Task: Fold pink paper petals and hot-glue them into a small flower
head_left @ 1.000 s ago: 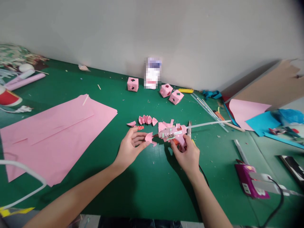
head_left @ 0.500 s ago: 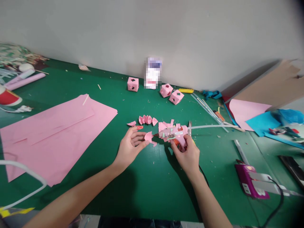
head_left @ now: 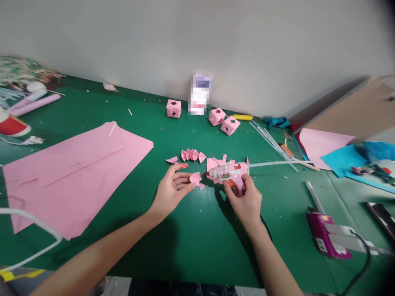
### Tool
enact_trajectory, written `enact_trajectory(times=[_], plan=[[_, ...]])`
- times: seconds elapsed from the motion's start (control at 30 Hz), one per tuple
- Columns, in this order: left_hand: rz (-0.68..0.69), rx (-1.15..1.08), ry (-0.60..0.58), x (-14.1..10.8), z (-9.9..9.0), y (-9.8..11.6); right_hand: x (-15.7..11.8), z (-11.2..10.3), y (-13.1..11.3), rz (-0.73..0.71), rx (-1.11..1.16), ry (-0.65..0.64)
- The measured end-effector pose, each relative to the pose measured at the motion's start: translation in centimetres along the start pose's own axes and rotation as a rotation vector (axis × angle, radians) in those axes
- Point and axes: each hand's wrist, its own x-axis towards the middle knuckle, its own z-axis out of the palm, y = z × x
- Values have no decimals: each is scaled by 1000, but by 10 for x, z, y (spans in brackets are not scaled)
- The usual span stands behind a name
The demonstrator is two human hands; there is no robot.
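Observation:
My left hand (head_left: 173,187) pinches a small curved pink paper piece (head_left: 195,178) between thumb and fingers; a red wrap covers its index fingertip. My right hand (head_left: 245,199) grips a pink glue gun (head_left: 236,172) with a long clear glue stick (head_left: 274,163) out of its back. The gun's nozzle points left, just beside the paper piece, with a small gap between them. Behind my left hand stands a row of folded pink pieces (head_left: 193,155), with a loose one (head_left: 172,160) to their left. Pink scraps (head_left: 212,163) lie under and behind the gun.
Three pink paper cubes (head_left: 173,109) and a pixelated upright card (head_left: 200,94) are near the wall. Large pink sheets (head_left: 77,176) cover the left of the green table (head_left: 185,246). At right are a purple power box (head_left: 328,236) and blue sheets (head_left: 335,160).
The glue gun's nozzle has drawn back slightly to the right, off the pink piece. The whole view has shifted a little. Both hands keep their holds.

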Motion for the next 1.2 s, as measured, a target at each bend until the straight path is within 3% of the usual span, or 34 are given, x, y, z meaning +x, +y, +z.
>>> enact_trajectory(times=[0.97, 1.2], plan=[[-8, 7, 2, 1, -1, 1, -1, 1, 2, -107, -88, 35], [-30, 44, 2, 0, -1, 2, 0, 0, 0, -51, -67, 62]])
